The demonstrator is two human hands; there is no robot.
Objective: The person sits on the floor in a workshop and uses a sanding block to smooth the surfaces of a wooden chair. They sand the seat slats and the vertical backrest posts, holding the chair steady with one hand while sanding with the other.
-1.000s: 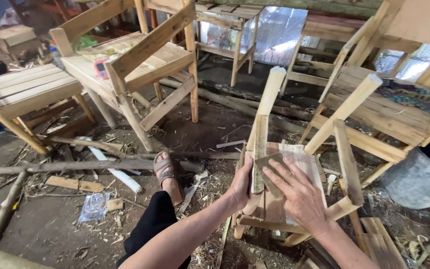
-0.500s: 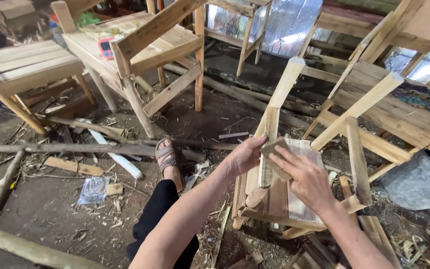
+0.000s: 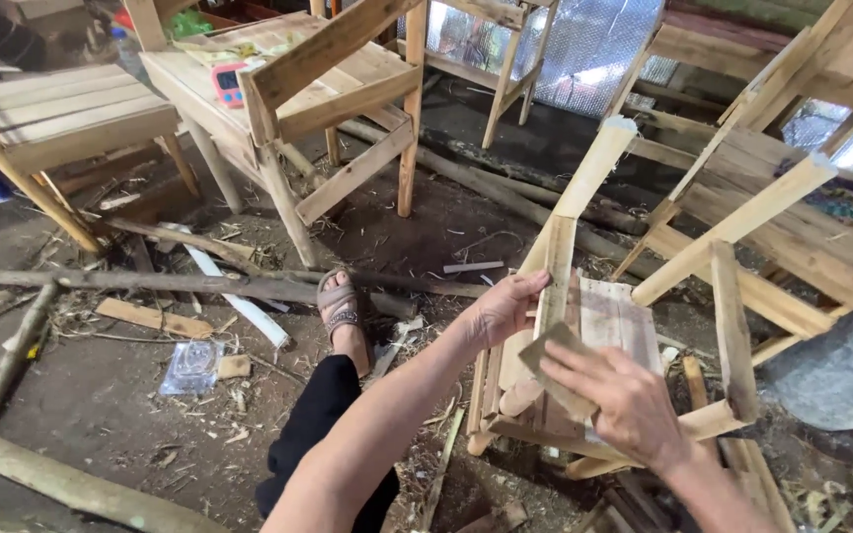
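Note:
A small unfinished wooden chair lies tipped on the dirt floor in front of me, legs pointing up and away. My left hand grips one of its pale upright slats from the left side. My right hand presses a worn brown piece of sandpaper against the slat just below the left hand. The seat boards show between the two hands.
A finished wooden chair stands at upper left with a small pink clock on its seat. Another wooden seat is at far left. My sandalled foot rests on the dirt among poles, offcuts and shavings. More chair frames stand right.
The view has shifted slightly. My right hand with the sandpaper has slid down the slat, while the left hand has kept its grip on the wood.

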